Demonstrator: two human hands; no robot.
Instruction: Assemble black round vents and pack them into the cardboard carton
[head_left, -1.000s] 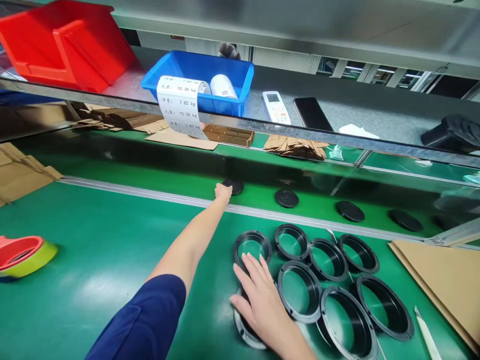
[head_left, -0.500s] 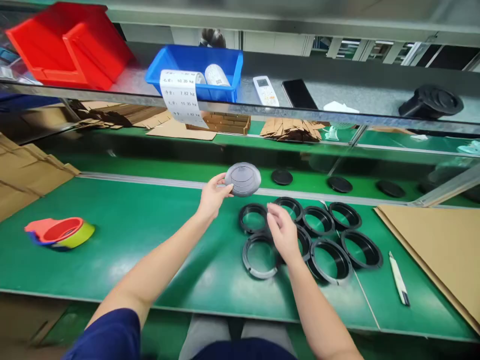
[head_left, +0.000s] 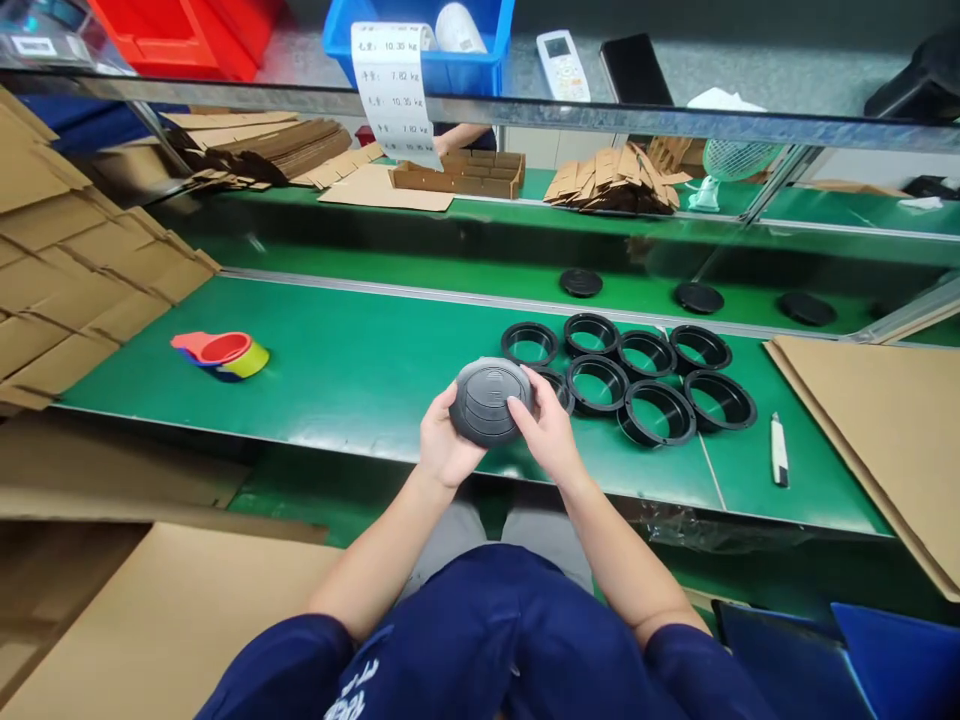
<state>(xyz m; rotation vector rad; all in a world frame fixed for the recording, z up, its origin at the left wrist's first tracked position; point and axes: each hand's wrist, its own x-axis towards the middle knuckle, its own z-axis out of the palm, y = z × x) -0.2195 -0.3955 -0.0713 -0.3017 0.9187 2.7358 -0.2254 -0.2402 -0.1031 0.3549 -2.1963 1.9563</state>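
Close to my body, near the bench's front edge, I hold a round black air vent (head_left: 491,402) with curved slats across its face. My left hand (head_left: 444,440) cups its left side and underside. On the right, my right hand (head_left: 550,422) grips the rim, its thumb resting on the slatted face. Several black flanged rings (head_left: 598,384) stand on the bench just beyond and to the right of my right hand; one is partly hidden by it.
The green bench (head_left: 360,350) bears nested coloured cups (head_left: 225,355) at left and a utility knife (head_left: 778,450) by a cardboard sheet (head_left: 870,410). Black discs (head_left: 581,283) lie on the belt behind. A blue bin (head_left: 465,75) sits on the shelf. Another person's arm (head_left: 461,137) shows beyond.
My left hand has brought the air vent back towards my body. My right hand has left its place over the rings and closed on the vent's right side. The view has tilted down.
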